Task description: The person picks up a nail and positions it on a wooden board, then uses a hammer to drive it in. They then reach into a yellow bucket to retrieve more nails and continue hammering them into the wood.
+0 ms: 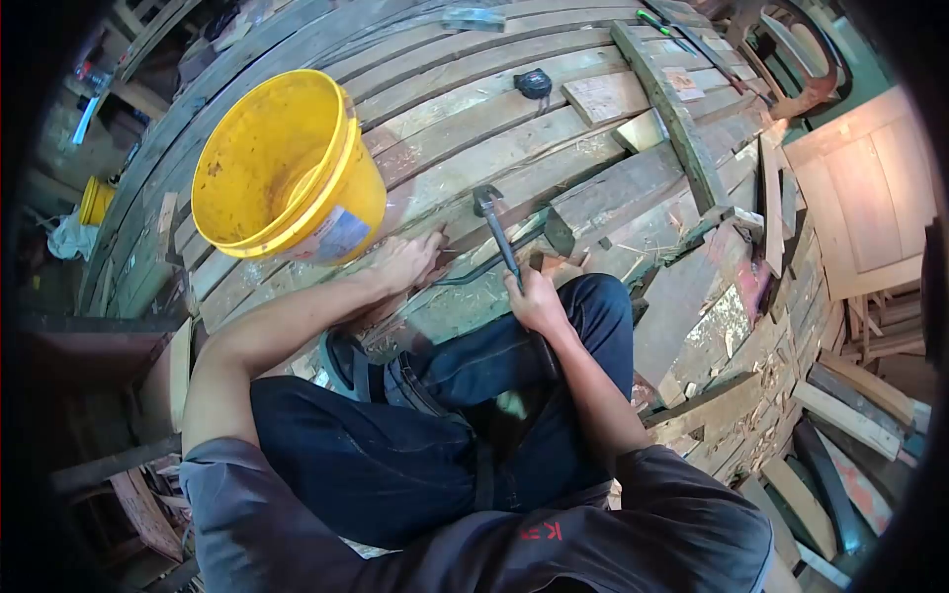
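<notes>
I sit on a slatted wooden floor with my legs folded. My right hand (537,300) is wrapped round the shaft of a hammer (501,234), whose dark head rests over the planks, pointing away from me. My left hand (407,264) is low over the boards to the left, its fingers drawn together; what they pinch, if anything, is too small to make out. Between my hands lies a dark bent metal bar (491,264), passing beneath the hammer. Close behind my left hand stands a yellow bucket (348,203), tilted in view, its inside stained.
A squared timber block (618,188) lies beyond the hammer. Farther off are a black lump (533,84), a long narrow board (667,114) and a green-handled tool (660,24). Wood scraps (712,341) and shavings spread at the right, near a panelled wooden door (870,193).
</notes>
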The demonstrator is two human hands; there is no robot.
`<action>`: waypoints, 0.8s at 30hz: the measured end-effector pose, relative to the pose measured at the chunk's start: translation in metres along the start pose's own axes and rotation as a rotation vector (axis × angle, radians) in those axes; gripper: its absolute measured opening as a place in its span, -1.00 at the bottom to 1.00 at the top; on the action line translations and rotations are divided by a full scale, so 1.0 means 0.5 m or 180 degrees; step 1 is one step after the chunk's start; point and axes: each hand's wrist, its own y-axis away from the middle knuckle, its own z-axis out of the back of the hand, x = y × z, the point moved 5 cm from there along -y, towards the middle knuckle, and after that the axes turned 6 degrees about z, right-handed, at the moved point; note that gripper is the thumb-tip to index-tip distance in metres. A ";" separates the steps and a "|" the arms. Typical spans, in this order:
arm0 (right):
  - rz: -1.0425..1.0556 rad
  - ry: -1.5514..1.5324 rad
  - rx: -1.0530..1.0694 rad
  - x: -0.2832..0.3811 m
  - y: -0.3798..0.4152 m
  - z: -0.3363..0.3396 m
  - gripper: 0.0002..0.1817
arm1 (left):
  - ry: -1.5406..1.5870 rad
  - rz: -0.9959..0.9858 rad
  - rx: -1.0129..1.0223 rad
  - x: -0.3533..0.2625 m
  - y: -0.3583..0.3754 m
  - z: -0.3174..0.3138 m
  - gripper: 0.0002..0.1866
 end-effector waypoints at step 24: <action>0.0165 0.0301 -0.0448 0.051 -0.026 0.023 -0.61 | 0.0475 -0.0626 -0.0349 -0.063 0.003 0.074 -0.85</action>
